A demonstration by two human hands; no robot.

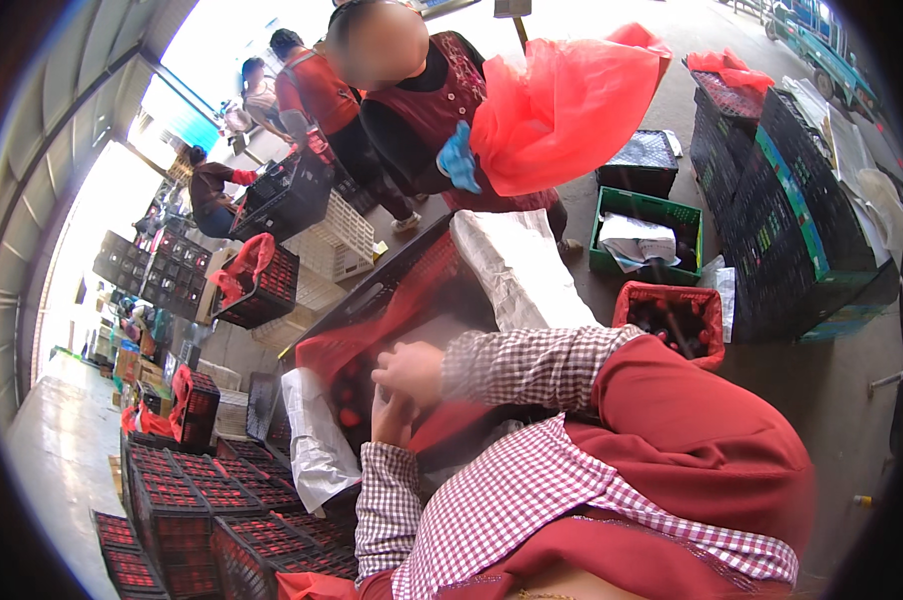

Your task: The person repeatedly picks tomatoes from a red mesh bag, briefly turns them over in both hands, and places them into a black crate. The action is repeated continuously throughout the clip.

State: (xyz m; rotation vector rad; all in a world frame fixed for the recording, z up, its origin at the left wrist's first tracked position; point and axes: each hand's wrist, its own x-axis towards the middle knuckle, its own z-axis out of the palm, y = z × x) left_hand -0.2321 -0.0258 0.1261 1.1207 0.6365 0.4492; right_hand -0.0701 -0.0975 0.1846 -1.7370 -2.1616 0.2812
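Note:
My right hand and my left hand meet over a large dark plastic crate, fingers bent and overlapping. Whether something small lies between the fingers is hidden and blurred. Under them is a red mesh liner with dark red, round produce in it. White paper sheets hang over the crate's far right side, and another white sheet covers its near left end. Across the crate stands a person holding up a red mesh bag, with a blue glove on one hand.
Black crates with red contents are stacked at lower left. A green crate and a red-lined basket stand on the floor at right, beside tall black crate stacks. Several other people are farther back.

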